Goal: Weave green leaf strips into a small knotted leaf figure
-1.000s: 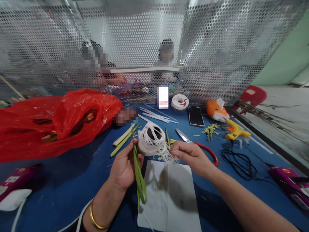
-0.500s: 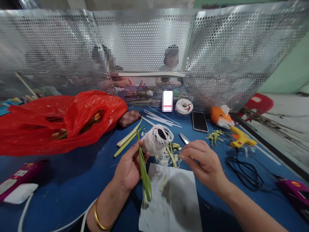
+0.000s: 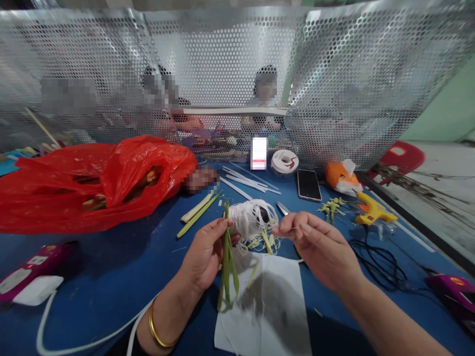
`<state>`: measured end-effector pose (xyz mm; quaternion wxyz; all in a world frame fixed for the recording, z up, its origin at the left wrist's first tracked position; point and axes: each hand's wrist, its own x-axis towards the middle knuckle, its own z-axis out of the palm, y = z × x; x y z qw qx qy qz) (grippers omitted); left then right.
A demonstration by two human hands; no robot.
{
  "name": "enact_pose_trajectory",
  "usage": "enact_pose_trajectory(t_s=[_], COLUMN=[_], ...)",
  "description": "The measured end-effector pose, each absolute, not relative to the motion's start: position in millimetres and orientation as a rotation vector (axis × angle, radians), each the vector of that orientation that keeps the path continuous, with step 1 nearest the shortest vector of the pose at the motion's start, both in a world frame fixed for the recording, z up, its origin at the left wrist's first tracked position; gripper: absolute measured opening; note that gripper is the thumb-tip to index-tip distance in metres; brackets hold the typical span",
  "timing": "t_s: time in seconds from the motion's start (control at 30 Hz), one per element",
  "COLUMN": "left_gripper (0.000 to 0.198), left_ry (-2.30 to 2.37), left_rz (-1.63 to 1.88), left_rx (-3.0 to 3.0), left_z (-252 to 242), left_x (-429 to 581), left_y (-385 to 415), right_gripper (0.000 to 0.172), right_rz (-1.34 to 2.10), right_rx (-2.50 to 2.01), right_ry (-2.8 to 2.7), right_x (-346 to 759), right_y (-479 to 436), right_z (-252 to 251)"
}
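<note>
My left hand (image 3: 206,254) is closed on a bundle of long green leaf strips (image 3: 227,257) that hang down from my fingers. My right hand (image 3: 319,247) pinches the end of a thin white string (image 3: 293,229) that runs from a ball of white string (image 3: 249,218) lying on the blue table (image 3: 111,257) between my hands. A white sheet of paper (image 3: 270,306) lies below both hands. Green leaf scraps (image 3: 265,242) lie beside the ball. The tip of a pair of scissors (image 3: 284,208) shows behind my right hand.
A red plastic bag (image 3: 92,183) fills the left. White strips (image 3: 245,179), a tape roll (image 3: 284,161), a phone (image 3: 308,184), a yellow glue gun (image 3: 372,209) with black cord (image 3: 378,257) lie to the right. A perforated metal screen (image 3: 334,84) stands behind; people sit beyond it.
My right hand has lifted a little with the string end pinched. My left hand turned the leaf strips more upright. The ball of string rolled slightly to the right.
</note>
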<state>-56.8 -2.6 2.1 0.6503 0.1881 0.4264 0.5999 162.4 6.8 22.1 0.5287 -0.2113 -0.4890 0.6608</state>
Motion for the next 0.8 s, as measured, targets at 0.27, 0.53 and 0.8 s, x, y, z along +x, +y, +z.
enact_pose_trajectory(t_s=[0.27, 0.53, 0.8], left_gripper=[0.032, 0.010, 0.028], left_ry=[1.056, 0.960, 0.771], left_rz=[1.259, 1.249, 1.326], left_rx=[0.527, 0.260, -0.063], left_z=[5.7, 26.6, 25.8], left_x=[-58.9, -63.7, -74.4], left_y=[-5.8, -6.1, 2.1], right_gripper=[0.017, 0.019, 0.016], right_rz=[1.448, 1.459, 1.563], right_rx=[-0.553, -0.651, -0.674], right_ry=[-0.912, -0.596, -0.521], right_x=[173.0, 181.4, 187.3], right_y=[20.7, 39.6, 45.2], right_z=[30.9, 27.1, 14.9])
